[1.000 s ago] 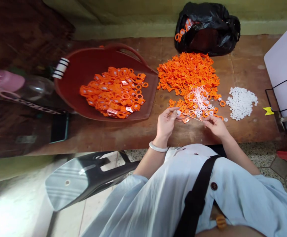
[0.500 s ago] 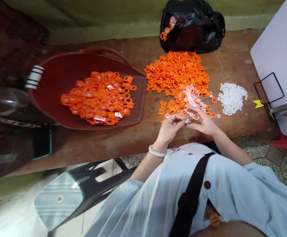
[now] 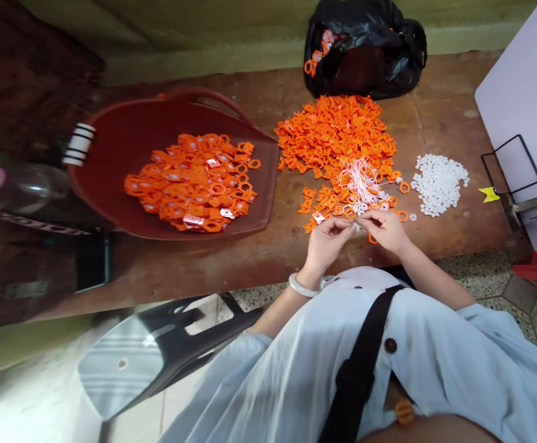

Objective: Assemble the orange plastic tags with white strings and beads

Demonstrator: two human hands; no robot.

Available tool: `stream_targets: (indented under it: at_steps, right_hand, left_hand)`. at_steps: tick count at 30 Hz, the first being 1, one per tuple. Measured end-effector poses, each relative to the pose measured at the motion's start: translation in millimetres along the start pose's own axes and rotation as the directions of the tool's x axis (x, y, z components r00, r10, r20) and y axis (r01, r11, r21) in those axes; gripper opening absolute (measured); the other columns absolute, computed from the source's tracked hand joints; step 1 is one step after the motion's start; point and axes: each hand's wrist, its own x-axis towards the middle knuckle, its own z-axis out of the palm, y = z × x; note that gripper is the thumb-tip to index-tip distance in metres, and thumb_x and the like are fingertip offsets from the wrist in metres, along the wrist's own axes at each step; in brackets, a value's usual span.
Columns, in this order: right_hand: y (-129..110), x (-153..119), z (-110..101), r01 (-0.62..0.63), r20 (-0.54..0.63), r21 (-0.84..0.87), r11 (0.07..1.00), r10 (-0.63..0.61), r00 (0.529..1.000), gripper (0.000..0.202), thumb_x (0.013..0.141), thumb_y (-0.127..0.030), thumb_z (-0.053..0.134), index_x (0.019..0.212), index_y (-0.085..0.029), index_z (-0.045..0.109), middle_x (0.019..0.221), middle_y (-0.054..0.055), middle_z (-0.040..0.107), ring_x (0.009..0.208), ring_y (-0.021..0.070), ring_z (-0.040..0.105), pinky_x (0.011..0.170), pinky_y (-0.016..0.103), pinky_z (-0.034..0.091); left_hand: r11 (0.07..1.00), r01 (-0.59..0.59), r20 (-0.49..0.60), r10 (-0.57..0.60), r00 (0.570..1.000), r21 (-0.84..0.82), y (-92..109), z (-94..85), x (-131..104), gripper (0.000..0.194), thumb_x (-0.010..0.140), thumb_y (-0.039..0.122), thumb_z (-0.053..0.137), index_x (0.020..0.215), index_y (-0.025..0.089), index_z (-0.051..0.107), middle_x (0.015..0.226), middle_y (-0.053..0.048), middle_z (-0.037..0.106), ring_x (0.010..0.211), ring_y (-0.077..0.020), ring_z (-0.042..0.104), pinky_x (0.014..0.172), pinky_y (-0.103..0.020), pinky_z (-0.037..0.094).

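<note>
My left hand pinches a small white piece between thumb and fingertips. Close against it, my right hand is closed in a pinch at the same piece; what lies between its fingertips is hidden. An orange hexagonal ring shows just below the right fingers; whether it hangs from them I cannot tell. Beyond the hands lies a bundle of white and pink string, on the near part of a heap of orange plastic pieces. A small white disc rests right of the hands.
A pile of white beads lies on the wooden table to the right. At left, a dark red basket holds orange pieces with white inserts. A black plastic bag stands at the back. A phone and a stool are at left.
My right hand's fingers, spread apart before, have closed into a pinch beside the left fingertips. An orange ring now shows below the right hand. The whole view has shifted slightly.
</note>
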Motion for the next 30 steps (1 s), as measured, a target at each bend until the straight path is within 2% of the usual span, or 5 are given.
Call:
stream_targets:
  at_steps: [5, 10, 13, 20, 30]
  right_hand:
    - [0, -5, 0, 0.076, 0.014, -0.133, 0.988, -0.074, 0.997, 0.02, 0.087, -0.034, 0.056, 0.077, -0.02, 0.068, 0.074, 0.003, 0.068, 0.067, 0.0159, 0.06, 0.066, 0.029, 0.047]
    - [3, -5, 2, 0.025, 0.01, -0.021, 0.999, -0.025, 1.0, 0.021, 0.087, -0.035, 0.056, 0.078, -0.02, 0.067, 0.075, 0.002, 0.068, 0.068, 0.0157, 0.06, 0.066, 0.029, 0.048]
    - [3, -4, 3, -0.019, -0.018, 0.042, 0.999, 0.02, 1.0, 0.021, 0.085, -0.039, 0.06, 0.078, -0.02, 0.067, 0.077, 0.002, 0.07, 0.07, 0.016, 0.062, 0.068, 0.029, 0.05]
    - [4, -3, 1, -0.004, 0.0, 0.12, 0.993, 0.004, 1.0, 0.02, 0.085, -0.039, 0.064, 0.08, -0.02, 0.066, 0.074, 0.001, 0.069, 0.068, 0.015, 0.062, 0.067, 0.029, 0.051]
    - [25, 3, 1, 0.051, 0.046, 0.015, 0.999, -0.052, 0.998, 0.021, 0.092, -0.035, 0.052, 0.078, -0.02, 0.056, 0.07, -0.002, 0.06, 0.066, 0.0128, 0.055, 0.067, 0.027, 0.045]
  left_hand:
    - [0.999, 0.049, 0.048, -0.05, 0.998, 0.011, -1, -2.1, 4, 0.027, 0.067, 0.032, 0.08, 0.087, 0.017, 0.069, 0.087, -0.005, 0.073, 0.081, -0.0171, 0.069, 0.081, -0.034, 0.057]
    - [0.989, 0.149, 0.122, -0.145, 0.982, -0.024, 2, -5.0, 6, 0.031, 0.069, 0.035, 0.079, 0.092, 0.016, 0.071, 0.085, -0.005, 0.073, 0.071, -0.0157, 0.068, 0.07, -0.032, 0.057]
    - [0.981, 0.174, 0.124, -0.163, 0.979, -0.081, 6, -4.5, 6, 0.035, 0.065, 0.037, 0.082, 0.09, 0.016, 0.071, 0.082, -0.004, 0.073, 0.068, -0.0147, 0.068, 0.072, -0.032, 0.057]
    - [0.993, 0.101, 0.065, -0.097, 0.993, -0.059, 8, 0.7, 5, 0.033, 0.064, 0.039, 0.082, 0.082, 0.016, 0.067, 0.078, -0.002, 0.072, 0.073, -0.0153, 0.068, 0.075, -0.032, 0.057]
    - [0.999, 0.021, 0.06, -0.019, 0.998, -0.04, 16, 2.8, 1, 0.028, 0.068, 0.034, 0.08, 0.086, 0.016, 0.068, 0.085, -0.004, 0.073, 0.08, -0.0161, 0.068, 0.081, -0.034, 0.055]
